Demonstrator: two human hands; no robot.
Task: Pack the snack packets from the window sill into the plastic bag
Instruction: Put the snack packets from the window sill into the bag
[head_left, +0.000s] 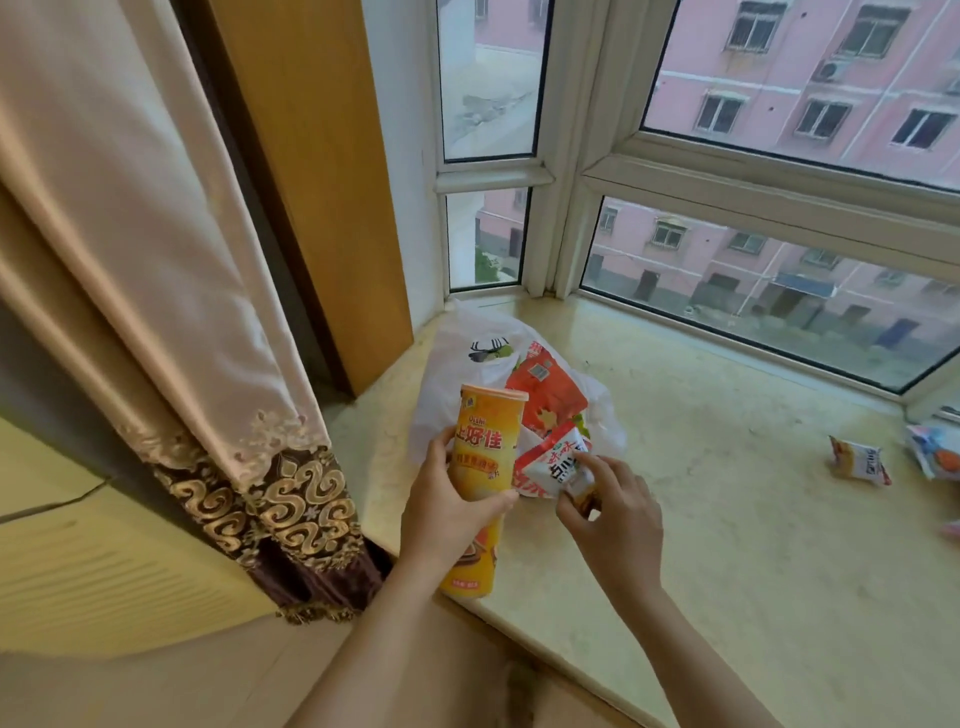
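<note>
My left hand (451, 512) grips a tall yellow snack can (480, 447), held upright over the near edge of the window sill (727, 493). My right hand (608, 512) pinches a small red and white snack packet (558, 462) right beside the can. Just behind both lies a white plastic bag (457, 364) on the sill, with a red snack packet (545, 389) showing in it. At the far right of the sill lie a small white and orange packet (860, 460) and another packet (935, 452), partly cut off by the frame edge.
A cream curtain (156, 260) with a dark embroidered hem hangs at the left, next to a wooden panel (322, 182). White window frames (566, 208) close the sill at the back. The sill's front edge runs diagonally below my hands.
</note>
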